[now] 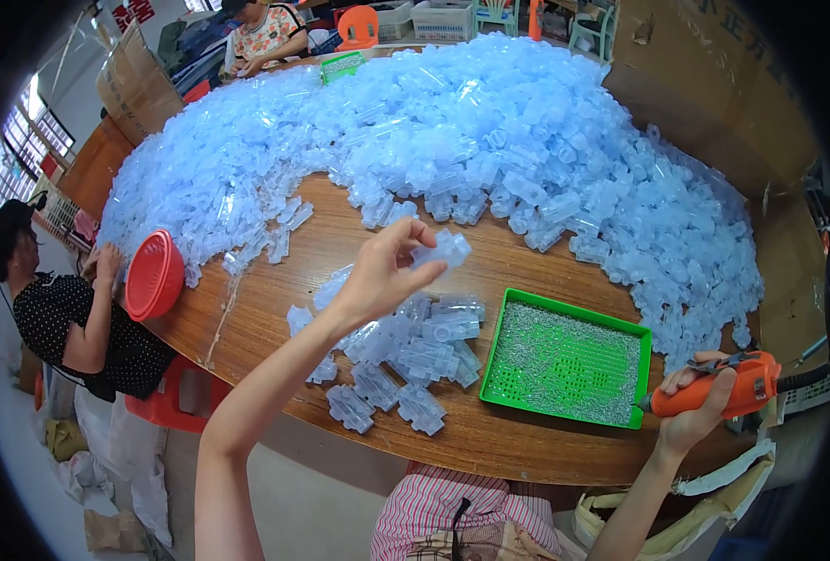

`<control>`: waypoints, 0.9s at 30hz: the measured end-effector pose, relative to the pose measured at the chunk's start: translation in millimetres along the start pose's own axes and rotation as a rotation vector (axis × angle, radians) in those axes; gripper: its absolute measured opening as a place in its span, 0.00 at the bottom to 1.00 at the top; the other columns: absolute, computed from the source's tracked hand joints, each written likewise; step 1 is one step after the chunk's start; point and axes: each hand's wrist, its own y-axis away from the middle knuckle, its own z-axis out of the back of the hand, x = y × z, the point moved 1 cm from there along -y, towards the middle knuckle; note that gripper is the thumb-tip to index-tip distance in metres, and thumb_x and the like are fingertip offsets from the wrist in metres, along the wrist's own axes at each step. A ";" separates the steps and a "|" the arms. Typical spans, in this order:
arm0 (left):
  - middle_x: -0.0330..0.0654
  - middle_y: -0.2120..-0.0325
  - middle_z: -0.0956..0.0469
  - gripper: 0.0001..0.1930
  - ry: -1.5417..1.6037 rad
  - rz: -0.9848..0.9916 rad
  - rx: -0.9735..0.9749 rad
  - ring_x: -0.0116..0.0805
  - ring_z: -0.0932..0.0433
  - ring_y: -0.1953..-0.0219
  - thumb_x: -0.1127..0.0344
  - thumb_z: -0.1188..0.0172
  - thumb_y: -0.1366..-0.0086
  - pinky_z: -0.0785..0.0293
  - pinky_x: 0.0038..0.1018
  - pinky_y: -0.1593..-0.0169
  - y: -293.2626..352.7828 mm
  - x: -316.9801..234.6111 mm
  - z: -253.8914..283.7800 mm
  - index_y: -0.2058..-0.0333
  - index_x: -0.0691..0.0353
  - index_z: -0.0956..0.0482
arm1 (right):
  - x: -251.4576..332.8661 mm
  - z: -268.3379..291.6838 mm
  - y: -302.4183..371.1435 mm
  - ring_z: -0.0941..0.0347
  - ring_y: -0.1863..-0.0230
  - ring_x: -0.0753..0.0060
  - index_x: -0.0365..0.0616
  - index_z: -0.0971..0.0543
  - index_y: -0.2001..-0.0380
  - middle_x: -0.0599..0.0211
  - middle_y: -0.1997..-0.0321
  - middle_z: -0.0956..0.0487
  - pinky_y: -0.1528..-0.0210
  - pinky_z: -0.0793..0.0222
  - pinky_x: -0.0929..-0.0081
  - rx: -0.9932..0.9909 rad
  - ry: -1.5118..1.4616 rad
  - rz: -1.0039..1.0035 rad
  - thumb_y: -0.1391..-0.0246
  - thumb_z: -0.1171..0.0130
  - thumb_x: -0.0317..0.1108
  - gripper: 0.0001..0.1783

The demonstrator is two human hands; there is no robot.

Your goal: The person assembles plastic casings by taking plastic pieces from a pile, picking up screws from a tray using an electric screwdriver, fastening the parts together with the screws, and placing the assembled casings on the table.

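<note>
My left hand (pixel 387 266) is raised over the table, its thumb and fingers pinching a clear plastic part (pixel 445 249). Beneath it lies a small group of similar clear parts (pixel 424 346) on the wood. At the right, my right hand (pixel 695 411) is wrapped round an orange power screwdriver (pixel 747 385) with a black cord. The tool's tip points left, at the lower right corner of a green tray (pixel 565 416). Many tiny silver screws (pixel 565 327) are spread in that tray.
A large heap of clear plastic parts (pixel 490 122) covers the table's (pixel 275 346) far side. A red basin (pixel 155 276) stands at the left edge by a seated person (pixel 78 318). Another person (pixel 264 37) works at the back. Cardboard (pixel 714 122) walls the right side.
</note>
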 end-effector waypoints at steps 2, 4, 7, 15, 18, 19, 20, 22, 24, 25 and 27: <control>0.37 0.63 0.26 0.18 0.266 -0.001 0.113 0.23 0.26 0.64 0.69 0.36 0.43 0.28 0.21 0.61 13.3 -16.1 -15.7 0.57 0.63 0.33 | 2.0 0.3 1.8 0.39 0.85 0.79 0.40 0.31 0.66 0.70 0.82 0.34 0.81 0.39 0.79 0.004 -0.005 0.003 0.42 0.51 0.56 0.25; 0.36 0.60 0.28 0.17 0.499 0.077 0.220 0.22 0.26 0.61 0.71 0.38 0.42 0.29 0.20 0.58 25.2 -38.2 -27.7 0.55 0.62 0.32 | 4.0 -1.0 3.9 0.39 0.85 0.78 0.40 0.32 0.66 0.70 0.82 0.35 0.81 0.39 0.79 -0.013 0.000 0.010 0.42 0.51 0.55 0.25; 0.36 0.58 0.28 0.19 0.630 0.210 0.362 0.20 0.28 0.59 0.73 0.40 0.41 0.29 0.19 0.57 37.0 -48.8 -43.5 0.51 0.62 0.31 | 4.3 -3.6 7.4 0.39 0.85 0.76 0.41 0.32 0.67 0.70 0.83 0.35 0.81 0.39 0.78 -0.050 0.003 -0.028 0.43 0.50 0.55 0.25; 0.41 0.53 0.31 0.13 0.419 0.097 0.472 0.26 0.26 0.59 0.75 0.41 0.42 0.27 0.22 0.57 69.1 -59.5 -87.7 0.57 0.63 0.25 | -1.8 -11.2 9.6 0.37 0.83 0.75 0.42 0.32 0.66 0.67 0.82 0.34 0.80 0.36 0.76 -0.067 -0.052 -0.130 0.48 0.48 0.62 0.30; 0.43 0.55 0.31 0.11 0.156 -0.086 0.552 0.31 0.27 0.57 0.74 0.40 0.43 0.25 0.23 0.62 79.6 -68.8 -114.2 0.60 0.60 0.22 | -15.5 -7.8 5.7 0.35 0.83 0.71 0.39 0.32 0.66 0.67 0.82 0.33 0.80 0.35 0.72 0.027 -0.021 -0.008 0.49 0.51 0.67 0.35; 0.42 0.55 0.31 0.11 0.180 -0.091 0.578 0.32 0.27 0.57 0.73 0.40 0.43 0.25 0.24 0.65 83.3 -67.5 -125.3 0.59 0.61 0.22 | -18.8 -6.9 6.0 0.35 0.83 0.71 0.38 0.32 0.66 0.67 0.82 0.33 0.80 0.35 0.72 0.057 -0.036 -0.008 0.50 0.51 0.68 0.36; 0.44 0.56 0.31 0.12 0.214 -0.051 0.604 0.37 0.26 0.57 0.72 0.40 0.42 0.26 0.27 0.63 85.5 -64.5 -135.1 0.58 0.62 0.24 | -21.7 -6.5 6.5 0.34 0.83 0.71 0.38 0.32 0.66 0.67 0.82 0.33 0.80 0.35 0.71 0.088 -0.054 -0.008 0.50 0.51 0.68 0.37; 0.46 0.56 0.31 0.12 0.137 -0.166 0.544 0.40 0.26 0.57 0.72 0.40 0.42 0.26 0.30 0.61 86.3 -59.0 -149.3 0.58 0.62 0.25 | -27.9 -9.5 6.7 0.35 0.83 0.71 0.38 0.32 0.66 0.67 0.82 0.33 0.78 0.35 0.70 0.123 -0.040 0.021 0.50 0.52 0.69 0.37; 0.50 0.57 0.30 0.14 0.044 -0.318 0.479 0.49 0.27 0.56 0.73 0.42 0.42 0.29 0.35 0.55 87.7 -58.0 -157.2 0.56 0.64 0.30 | -34.6 -10.8 5.8 0.35 0.83 0.71 0.38 0.32 0.66 0.67 0.82 0.33 0.77 0.35 0.70 0.149 -0.042 0.019 0.49 0.53 0.69 0.38; 0.50 0.57 0.30 0.14 0.051 -0.307 0.488 0.49 0.27 0.56 0.73 0.42 0.42 0.29 0.35 0.55 88.4 -57.1 -160.5 0.56 0.64 0.30 | -37.6 -11.7 4.9 0.35 0.83 0.71 0.38 0.32 0.66 0.67 0.82 0.33 0.77 0.35 0.70 0.141 -0.033 0.018 0.50 0.53 0.69 0.38; 0.50 0.58 0.30 0.16 -0.078 -0.368 0.427 0.50 0.28 0.56 0.75 0.44 0.42 0.30 0.37 0.55 89.5 -56.5 -164.3 0.55 0.64 0.31 | -43.5 -13.6 2.5 0.35 0.83 0.71 0.38 0.32 0.66 0.67 0.82 0.33 0.77 0.35 0.70 0.134 -0.026 0.011 0.49 0.52 0.68 0.37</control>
